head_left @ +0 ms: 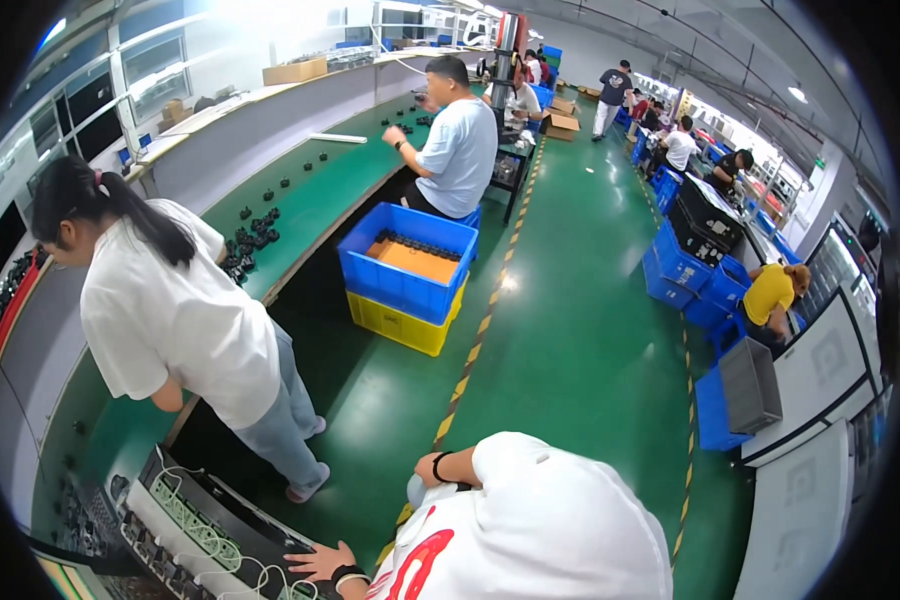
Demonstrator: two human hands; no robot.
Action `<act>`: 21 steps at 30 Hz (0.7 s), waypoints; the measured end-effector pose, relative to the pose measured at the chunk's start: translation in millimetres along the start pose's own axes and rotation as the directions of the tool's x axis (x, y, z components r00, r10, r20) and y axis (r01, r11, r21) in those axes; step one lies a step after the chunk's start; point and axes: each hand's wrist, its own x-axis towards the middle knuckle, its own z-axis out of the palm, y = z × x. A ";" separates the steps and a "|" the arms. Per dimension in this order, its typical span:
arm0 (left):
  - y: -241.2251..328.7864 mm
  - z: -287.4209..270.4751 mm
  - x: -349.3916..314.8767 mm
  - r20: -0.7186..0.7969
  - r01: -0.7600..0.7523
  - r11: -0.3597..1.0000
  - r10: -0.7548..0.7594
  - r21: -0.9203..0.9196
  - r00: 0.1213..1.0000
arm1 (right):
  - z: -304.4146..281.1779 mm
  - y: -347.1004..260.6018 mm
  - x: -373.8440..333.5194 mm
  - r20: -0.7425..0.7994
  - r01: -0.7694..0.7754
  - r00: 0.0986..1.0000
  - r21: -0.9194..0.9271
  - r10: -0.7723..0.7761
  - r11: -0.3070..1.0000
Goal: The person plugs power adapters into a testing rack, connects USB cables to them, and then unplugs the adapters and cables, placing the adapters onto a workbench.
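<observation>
My left hand (pixel 320 562), a black band at its wrist, lies with fingers spread on the dark edge of a long black rack (pixel 235 505). Pale green cables (pixel 192 520) are coiled along that rack, and white leads run beside my fingers. My right hand (pixel 428 470), also with a black wristband, rests close to a pale grey rounded surface (pixel 416 490) in front of my white shirt (pixel 560 520). Its fingers are partly hidden, so whether it grips anything cannot be seen.
On the left, a person in white (pixel 185 300) stands at a green bench (pixel 315 205) with small black parts (pixel 255 235). Another person (pixel 460 140) sits farther along. A blue crate (pixel 405 270) stands on a yellow crate (pixel 400 320). Striped floor tape (pixel 485 325) borders the aisle.
</observation>
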 end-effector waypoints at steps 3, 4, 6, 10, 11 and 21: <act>-1.4 1.4 -1.9 -0.017 -0.007 1.000 0.007 0.016 1.000 | -1.8 0.3 1.6 0.140 -0.069 0.987 -0.076 0.079 0.995; -3.3 1.6 -4.3 -0.058 -0.022 0.999 0.020 -0.024 0.998 | 0.7 0.6 0.2 0.143 -0.070 0.986 -0.078 0.081 0.994; -4.7 -0.7 -6.7 -0.134 -0.052 0.996 0.042 -0.072 0.990 | -4.6 16.4 -6.8 0.122 -0.112 0.985 -0.075 0.121 0.991; -4.6 0.5 -6.7 -0.131 -0.051 0.996 0.040 -0.080 0.991 | -5.6 51.3 -26.5 0.078 -0.190 0.978 -0.070 0.195 0.979; -4.6 1.2 -9.4 -0.137 -0.051 0.996 0.040 -0.077 0.990 | -5.2 57.4 -28.5 0.069 -0.207 0.975 -0.071 0.212 0.976; -2.6 2.7 -4.9 -0.143 -0.058 0.996 0.049 -0.060 0.988 | 11.7 27.9 -11.8 0.083 -0.302 0.945 -0.149 0.316 0.942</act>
